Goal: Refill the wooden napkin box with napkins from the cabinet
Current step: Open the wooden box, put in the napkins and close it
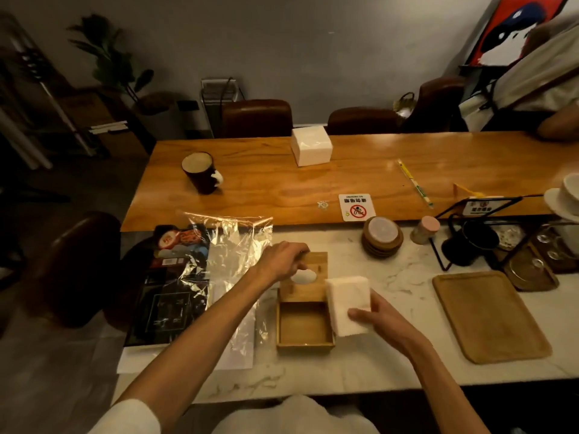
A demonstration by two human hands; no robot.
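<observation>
The wooden napkin box (304,325) stands on the white marble counter, its inside bare. Its hinged lid (305,285), with an oval slot, is tipped back and upright; my left hand (283,260) grips the lid's top edge. My right hand (380,322) holds a thick stack of white napkins (347,303) just above the box's right rim, tilted. A second white napkin pack (311,145) lies far back on the wooden table.
Crumpled clear plastic wrap (232,245) and a dark menu (170,292) lie left of the box. A wooden tray (490,316) sits to the right, stacked coasters (382,238) and a cup rack (470,242) behind. A dark mug (202,172) stands on the table; another person's arm (557,122) rests at far right.
</observation>
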